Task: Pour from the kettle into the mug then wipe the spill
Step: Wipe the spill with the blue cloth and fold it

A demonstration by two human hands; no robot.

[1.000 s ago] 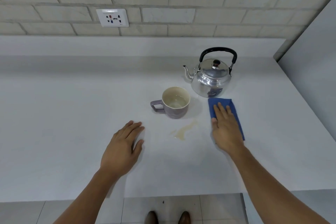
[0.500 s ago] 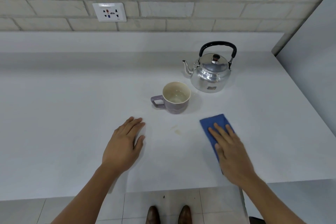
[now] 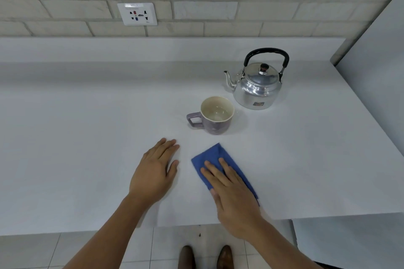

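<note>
I had the right hand [image 3: 235, 197] pressed flat, fingers spread, on the blue cloth [image 3: 215, 160]; it gripped nothing, only pinned the cloth to the white bench [image 3: 87, 137]; the left hand [image 3: 154, 171] lay open and empty, palm down, just beside it on the left, the two apart by a strip of bare bench. The cloth's long axis ran on a diagonal, from its far corner pointing toward the purple mug [image 3: 213, 116] back toward the bench's near edge under my wrist; the mug stood ahead of the cloth, apart from it, handle to the left, some liquid in its bottom; the steel kettle [image 3: 256, 85] stood upright behind and right of the mug, spout turned left. I could see no wet mark on the bench around the cloth; I judged that whatever spill remained lay under the cloth or between it and the mug, so the right hand, the nearer one, would have to push forward along that diagonal, stopping short of the mug.
</note>
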